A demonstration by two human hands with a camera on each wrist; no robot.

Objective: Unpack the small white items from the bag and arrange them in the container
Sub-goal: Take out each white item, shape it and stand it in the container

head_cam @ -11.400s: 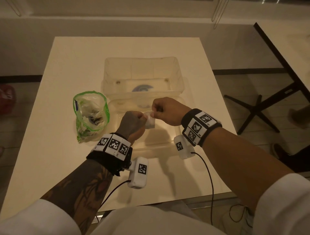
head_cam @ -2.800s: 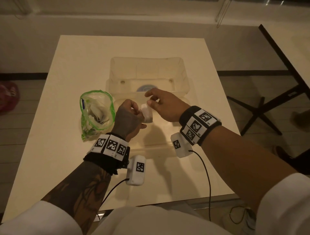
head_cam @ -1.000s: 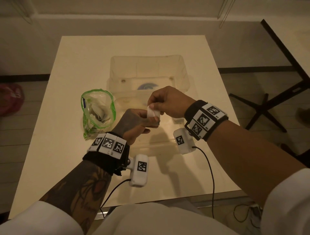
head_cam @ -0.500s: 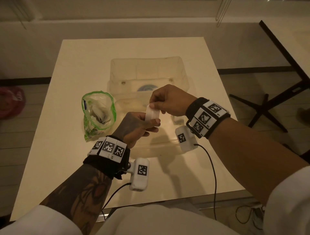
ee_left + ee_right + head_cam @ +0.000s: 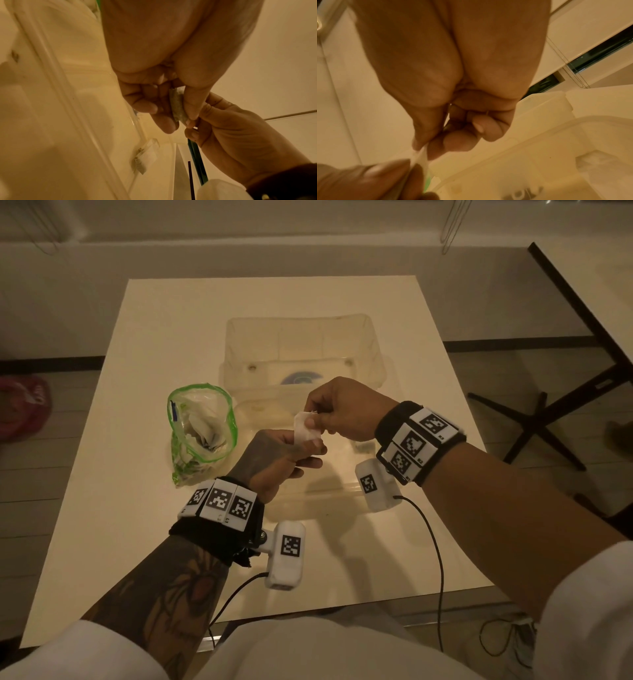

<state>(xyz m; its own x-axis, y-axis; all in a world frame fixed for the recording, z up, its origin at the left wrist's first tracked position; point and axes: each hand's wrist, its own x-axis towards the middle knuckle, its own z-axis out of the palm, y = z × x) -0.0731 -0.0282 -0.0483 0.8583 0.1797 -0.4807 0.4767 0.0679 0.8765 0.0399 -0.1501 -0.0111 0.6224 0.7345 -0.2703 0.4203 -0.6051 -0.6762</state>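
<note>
A small white sachet (image 5: 306,431) hangs between both hands above the near half of the clear plastic container (image 5: 301,344). My left hand (image 5: 294,451) pinches its lower part between thumb and fingers, and the left wrist view shows the sachet (image 5: 177,106) edge-on under the thumb. My right hand (image 5: 317,417) pinches its top edge with thumb and forefinger; the right wrist view shows only the sachet's (image 5: 421,155) thin edge. The green-rimmed zip bag (image 5: 200,433) stands open to the left of the hands, with several white items inside.
The container's flat lid (image 5: 329,494) lies under the hands on the cream table (image 5: 137,525). Another small sachet (image 5: 142,163) lies on the plastic below. Sensor cables (image 5: 435,559) trail off the front edge. A dark-legged table (image 5: 548,419) stands to the right.
Both hands have kept hold of the sachet and have hardly moved; half a second ago the sachet stood much the same. Eleven seconds ago both fists gripped it more tightly.
</note>
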